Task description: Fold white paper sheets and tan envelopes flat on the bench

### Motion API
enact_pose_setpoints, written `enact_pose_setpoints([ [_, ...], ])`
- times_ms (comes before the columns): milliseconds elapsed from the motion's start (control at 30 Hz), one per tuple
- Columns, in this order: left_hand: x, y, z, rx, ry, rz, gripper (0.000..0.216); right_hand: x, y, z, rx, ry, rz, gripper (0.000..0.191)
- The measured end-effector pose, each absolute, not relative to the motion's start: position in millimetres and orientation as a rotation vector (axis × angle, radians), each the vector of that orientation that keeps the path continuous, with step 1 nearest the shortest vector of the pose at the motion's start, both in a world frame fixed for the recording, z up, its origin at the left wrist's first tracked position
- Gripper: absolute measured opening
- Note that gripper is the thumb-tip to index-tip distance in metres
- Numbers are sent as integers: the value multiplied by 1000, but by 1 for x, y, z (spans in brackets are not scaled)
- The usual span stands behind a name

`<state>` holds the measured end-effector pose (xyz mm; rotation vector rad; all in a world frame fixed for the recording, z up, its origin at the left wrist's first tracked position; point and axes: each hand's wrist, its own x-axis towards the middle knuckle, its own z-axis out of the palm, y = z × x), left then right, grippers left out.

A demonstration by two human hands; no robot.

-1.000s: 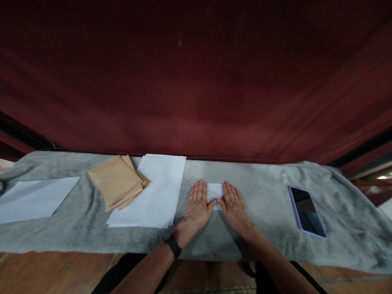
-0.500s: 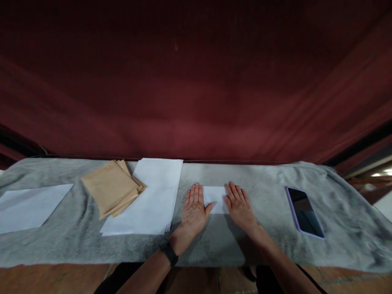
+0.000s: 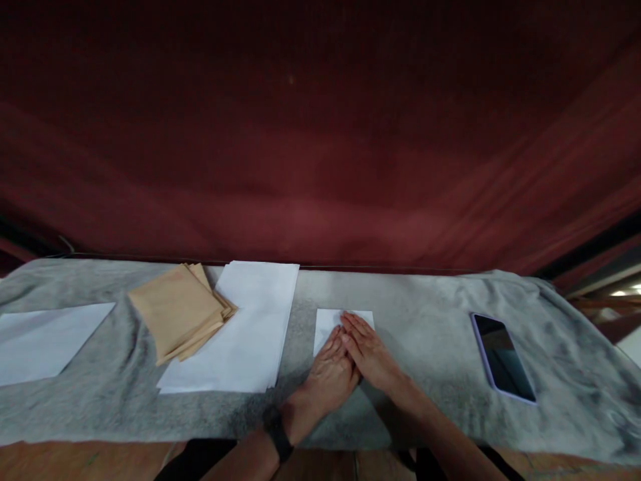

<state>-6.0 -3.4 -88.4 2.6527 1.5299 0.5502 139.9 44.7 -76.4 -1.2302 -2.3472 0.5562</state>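
A small white folded paper point(image 3: 326, 322) lies flat on the grey cloth, partly covered by my two hands. My left hand point(image 3: 333, 374) rests over the paper's near side with its fingers stretched out. Across its fingertips lies my right hand point(image 3: 368, 349), its fingers extended over the middle of the paper. The hands touch and overlap, so the paper's near edge is mostly hidden. Both palms face down and neither hand grips anything.
Left of my hands lies a stack of white paper sheets point(image 3: 250, 334), with brown envelopes point(image 3: 175, 307) overlapping its left side. Another white sheet point(image 3: 47, 341) is at far left. A phone in a purple case point(image 3: 503, 357) lies to the right on the grey cloth point(image 3: 431, 314).
My hands have come together from the paper's two sides and now overlap over its middle. The paper's left and right edges have come into view.
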Motion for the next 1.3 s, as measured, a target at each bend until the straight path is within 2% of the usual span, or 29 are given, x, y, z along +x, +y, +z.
enact_pose_setpoints([
  [333, -15, -3, -61, 2614, 1146, 487, 51, 158, 63, -66, -1086, -2473, 641, 51],
  [667, -3, -13, -73, 2556, 1121, 473, 57, 146, 54, -66, -1154, -2614, 513, 55],
  [933, -7, -16, -56, 2569, 1036, 456, 56, 157, 61, -69, -1106, -2632, 545, 53],
  [1067, -10, -13, -42, 2535, 969, 506, 40, 165, 65, -71, -1095, -2653, 512, 51],
  [1133, -12, -11, -39, 2485, 1014, 538, 30, 168, 67, -73, -1094, -2657, 474, 50],
  [1300, -22, -2, -47, 2401, 1426, 716, 32, 169, 67, -81, -1123, -2631, 341, 50],
])
